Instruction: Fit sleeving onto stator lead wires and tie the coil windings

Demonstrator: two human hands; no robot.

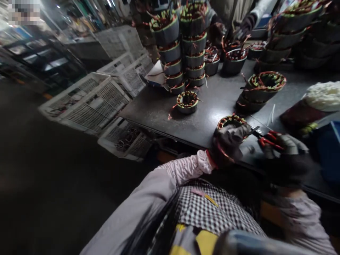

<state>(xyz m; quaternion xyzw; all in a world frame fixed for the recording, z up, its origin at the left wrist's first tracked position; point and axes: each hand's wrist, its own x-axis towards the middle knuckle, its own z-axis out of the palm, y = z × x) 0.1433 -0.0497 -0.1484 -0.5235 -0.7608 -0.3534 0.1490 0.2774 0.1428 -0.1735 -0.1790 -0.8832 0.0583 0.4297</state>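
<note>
Near the table's front edge stands a motor stator (230, 121), a dark ring with copper windings and pale green insulation. My left hand (230, 141), in a dark glove, is closed over its near side and hides much of it. To the right, my gloved right hand (288, 152) is closed around red-handled pliers (271, 139). The dark jaws point left, close to my left fingers; whether they touch a wire I cannot tell. Another single stator (187, 102) sits farther left on the dark table (159, 115).
Tall stacks of stators (195, 58) rise at the back, and a two-high stack (261, 90) stands nearer. At right are a container topped with white strands (322, 97) and a blue bin (330, 152). White crates (92, 106) line the left. A co-worker's gloved hand (245, 26) shows across the table.
</note>
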